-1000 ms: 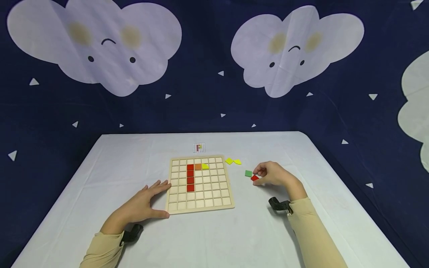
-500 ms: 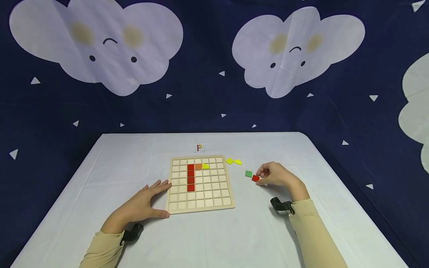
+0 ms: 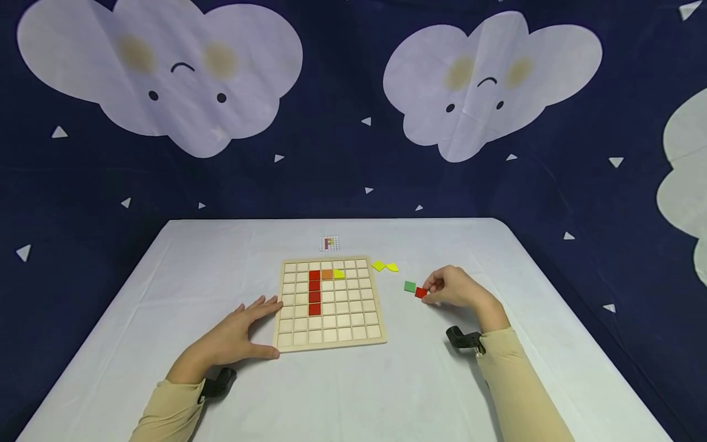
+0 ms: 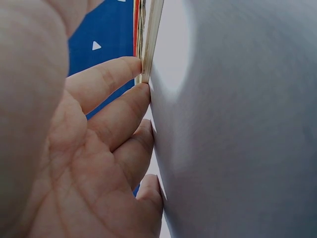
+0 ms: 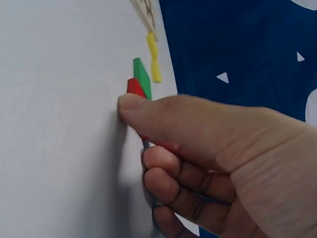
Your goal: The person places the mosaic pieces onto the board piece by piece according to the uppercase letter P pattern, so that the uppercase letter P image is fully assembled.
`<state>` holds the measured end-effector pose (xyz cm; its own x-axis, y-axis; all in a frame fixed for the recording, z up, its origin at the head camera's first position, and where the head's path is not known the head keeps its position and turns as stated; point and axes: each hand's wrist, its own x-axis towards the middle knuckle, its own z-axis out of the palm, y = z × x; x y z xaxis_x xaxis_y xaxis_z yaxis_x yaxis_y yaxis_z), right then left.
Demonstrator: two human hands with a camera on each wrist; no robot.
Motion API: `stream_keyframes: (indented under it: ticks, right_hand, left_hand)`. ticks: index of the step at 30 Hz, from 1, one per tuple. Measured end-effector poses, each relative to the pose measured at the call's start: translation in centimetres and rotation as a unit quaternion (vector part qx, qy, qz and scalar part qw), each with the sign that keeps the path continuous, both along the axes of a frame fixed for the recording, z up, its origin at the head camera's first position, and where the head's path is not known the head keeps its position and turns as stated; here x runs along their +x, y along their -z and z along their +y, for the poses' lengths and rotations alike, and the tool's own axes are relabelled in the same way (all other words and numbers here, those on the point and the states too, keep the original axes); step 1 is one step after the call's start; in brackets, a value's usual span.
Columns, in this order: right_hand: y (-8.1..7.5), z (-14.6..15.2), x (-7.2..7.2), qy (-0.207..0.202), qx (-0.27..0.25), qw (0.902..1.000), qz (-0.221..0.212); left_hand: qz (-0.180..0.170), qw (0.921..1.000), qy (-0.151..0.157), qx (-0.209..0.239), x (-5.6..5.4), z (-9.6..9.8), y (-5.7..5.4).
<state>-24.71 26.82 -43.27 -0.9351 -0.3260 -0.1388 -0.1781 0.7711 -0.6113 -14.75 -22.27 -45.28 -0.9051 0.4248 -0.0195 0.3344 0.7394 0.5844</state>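
Note:
A wooden grid board point(image 3: 331, 345) lies on the white table. Four-in-a-row style wording aside, several red tiles point(image 3: 314, 286) form a column on it, with an orange tile point(image 3: 327, 274) and a yellow tile point(image 3: 339, 274) beside the top one. My left hand point(image 3: 234, 334) rests at the board's left side, thumb and fingertips spread along its edge point(image 4: 147, 64). To the right of the board, my right hand point(image 3: 453, 288) pinches a loose red tile point(image 3: 420, 293) between thumb and fingers, low over the table. A green tile point(image 3: 410, 286) lies right beside that red one.
Two yellow pieces point(image 3: 378, 265) lie off the board's upper right corner. A small printed grid card point(image 3: 329, 244) sits behind the board. A dark blue cloth with clouds point(image 3: 353, 166) hangs behind the table.
The loose red tile has turned a little in my right hand, so its sides now line up more with the green tile. My left hand and the board stay put.

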Motion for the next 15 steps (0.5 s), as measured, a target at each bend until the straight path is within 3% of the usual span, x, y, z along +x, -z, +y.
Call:
stream_keyframes:
  ticks: [15]
  right_hand:
    - [-0.8, -1.5, -0.3, -0.026, 0.0, 0.9988, 0.042]
  left_hand:
    - [0.0, 1.0, 0.001, 0.0, 0.1, 0.1, -0.1]
